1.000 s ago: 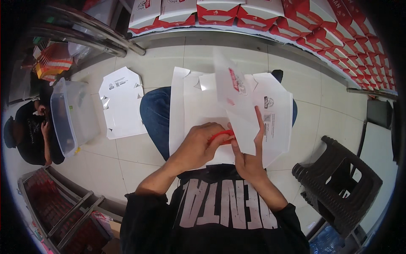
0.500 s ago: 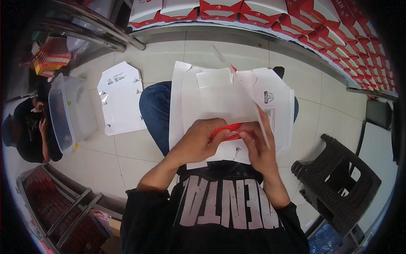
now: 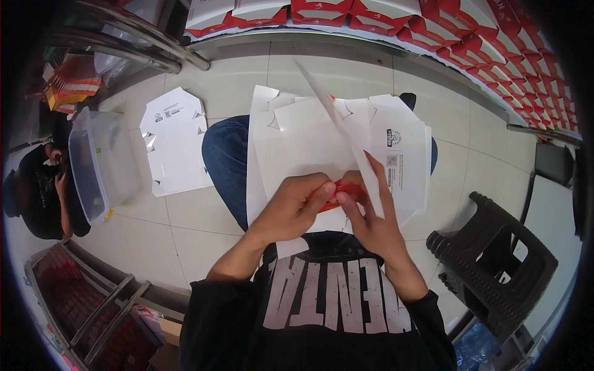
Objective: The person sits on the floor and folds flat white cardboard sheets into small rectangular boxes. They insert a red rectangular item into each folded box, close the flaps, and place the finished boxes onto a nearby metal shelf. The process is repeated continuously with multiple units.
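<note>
Folded red cardboard flap [image 3: 327, 208]: held over the lap in blue denim [image 3: 223, 154], curled into a narrow band and partly hidden by fingers; it probably belongs to the same piece as the raised panel.
Thin white cardboard panel [image 3: 364, 170]: stands nearly edge-on to the view, slanting to the upper left, its lower end beside the right hand [image 3: 376, 230].
Left hand [image 3: 291, 209]: grip closed to about the card's thickness, thumb and bent fingers pinching the red flap.
Right hand: grip closed likewise on the flap, thumb meeting fingers close to the left thumb; one finger extends up along the panel's right side.
Reason for the hold: two pinches set so close likely keep the fold controlled, while that raised finger seems to steady the panel.
Flat white die-cut cardboard sheets [image 3: 303, 145]: lie overlapping across the lap under both hands, seemingly as a work surface within reach.
White cardboard stack with slits [image 3: 176, 148]: rests on the pale tiled floor [image 3: 151, 247], just left of the knee.
Farther out: clear plastic bin [image 3: 117, 164] with a co-worker in black [image 3: 40, 198] behind it; dark plastic stool [image 3: 495, 266] at right; red-and-white boxes [image 3: 377, 12] ranked beyond.
</note>
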